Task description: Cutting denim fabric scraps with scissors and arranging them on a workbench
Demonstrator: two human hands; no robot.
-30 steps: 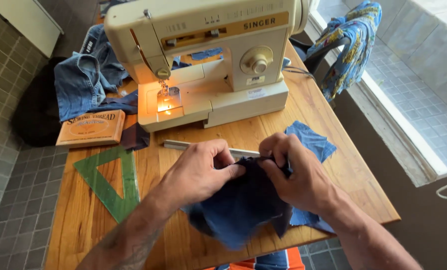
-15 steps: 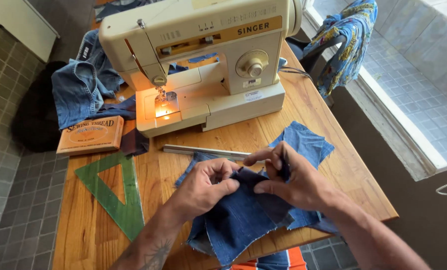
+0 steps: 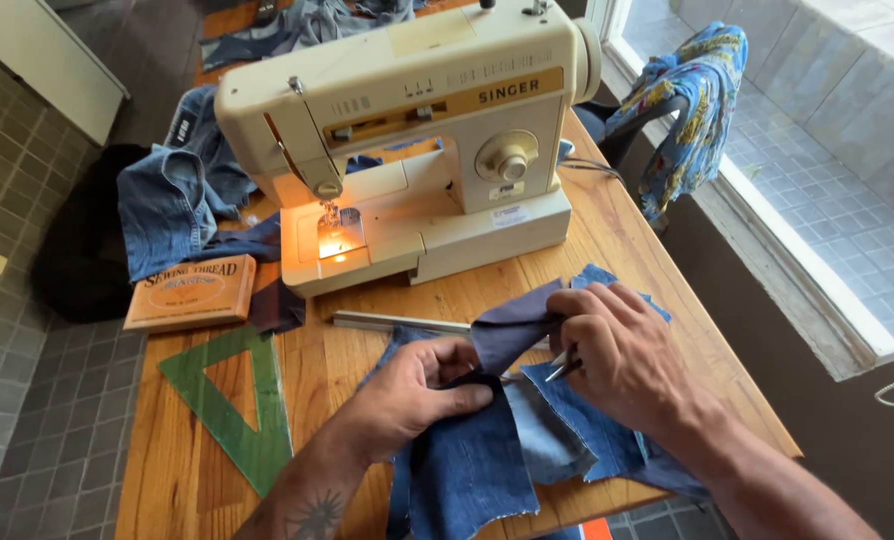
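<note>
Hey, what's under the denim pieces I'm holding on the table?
Under the denim pieces the wooden table shows at their edges, and a thin grey rod runs in beneath them. Whatever else lies under the cloth is covered, as is the rod's far end.

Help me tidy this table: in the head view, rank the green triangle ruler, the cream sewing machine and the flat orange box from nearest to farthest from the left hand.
From the left hand:
1. Green triangle ruler, just to its left on the table.
2. Flat orange box, farther left and up, beside the machine's base.
3. Cream sewing machine, at the back of the table.
</note>
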